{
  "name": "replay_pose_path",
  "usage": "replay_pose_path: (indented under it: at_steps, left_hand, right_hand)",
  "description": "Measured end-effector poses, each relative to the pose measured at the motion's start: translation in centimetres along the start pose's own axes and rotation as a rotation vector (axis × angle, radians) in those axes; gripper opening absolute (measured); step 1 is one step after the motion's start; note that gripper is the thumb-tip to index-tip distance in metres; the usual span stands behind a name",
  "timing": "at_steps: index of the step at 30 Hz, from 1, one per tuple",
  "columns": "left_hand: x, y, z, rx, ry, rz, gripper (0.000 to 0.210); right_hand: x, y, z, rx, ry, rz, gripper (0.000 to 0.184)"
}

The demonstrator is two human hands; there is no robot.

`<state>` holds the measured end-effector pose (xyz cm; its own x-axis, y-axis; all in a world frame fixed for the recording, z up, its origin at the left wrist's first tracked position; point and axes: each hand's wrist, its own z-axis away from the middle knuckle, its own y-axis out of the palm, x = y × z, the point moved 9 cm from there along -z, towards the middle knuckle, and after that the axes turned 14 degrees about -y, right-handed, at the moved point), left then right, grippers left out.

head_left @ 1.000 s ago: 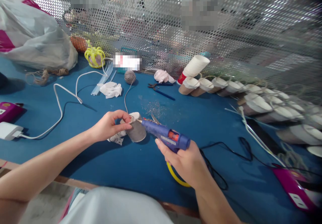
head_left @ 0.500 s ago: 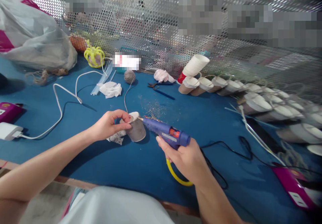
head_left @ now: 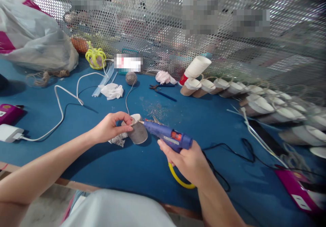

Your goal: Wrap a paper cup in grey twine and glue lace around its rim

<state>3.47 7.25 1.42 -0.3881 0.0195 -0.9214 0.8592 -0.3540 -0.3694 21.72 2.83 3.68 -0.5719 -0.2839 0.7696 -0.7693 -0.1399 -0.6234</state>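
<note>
A grey yarn-wrapped paper cup (head_left: 139, 134) stands tilted on the blue table, its pale rim facing up. My left hand (head_left: 114, 127) is closed in a pinch at the rim's left side. Grey yarn (head_left: 126, 99) runs from a yarn ball (head_left: 131, 78) to the cup beside those fingers. In my right hand (head_left: 187, 159) is a blue hot glue gun (head_left: 163, 134), its nozzle at the cup's rim. Scissors with a yellow handle (head_left: 178, 179) lie partly hidden beneath the gun and hand. Crumpled patterned paper (head_left: 118, 139) is behind the cup.
Rows of wrapped cups (head_left: 259, 104) and a white cup stack (head_left: 198, 66) line the right. Pliers (head_left: 163, 92) and crumpled tissue (head_left: 112, 91) lie behind. A white cable (head_left: 61, 108) crosses the left, a black cord (head_left: 229, 145) the right. Perforated metal mesh (head_left: 158, 23) rises at the back.
The glue gun's nozzle has shifted slightly left and down along the cup's rim. My left hand keeps its pinch, and the cup has barely moved.
</note>
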Motion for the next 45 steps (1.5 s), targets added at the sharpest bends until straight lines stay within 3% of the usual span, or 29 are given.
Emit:
replay_pose_path:
  at_steps: [7,24,28,32,39,42,45]
  left_hand:
    - [0.0,0.0,0.0,0.002,0.001,0.012,0.017]
    - [0.3,-0.1,0.0,-0.025,-0.02,0.003,0.018]
    - [0.0,0.0,0.2,-0.02,0.006,0.003,0.017]
    - [-0.7,0.0,0.6,-0.019,0.076,-0.023,0.013]
    - [-2.5,0.6,1.7,-0.034,0.264,-0.171,0.01]
    - [-3.2,0.9,2.2,-0.054,0.341,-0.24,0.01]
    - [-3.7,1.4,2.6,-0.054,0.402,-0.285,0.009]
  right_hand:
    - [-0.9,0.2,0.2,-0.01,0.092,-0.059,0.035]
    - [-1.0,-0.6,-0.9,-0.019,0.117,-0.011,0.032]
    - [-2.9,-2.4,-2.5,-0.13,0.096,-0.053,0.03]
    - [-5.8,-4.9,-4.6,-0.247,0.129,0.134,0.025]
    - [-9.6,-4.2,-6.8,-0.155,0.256,0.236,0.033]
    - [-8.8,-4.8,-6.9,-0.177,0.252,0.339,0.036]
    - [-5.5,-5.5,-6.6,-0.233,0.151,0.434,0.028]
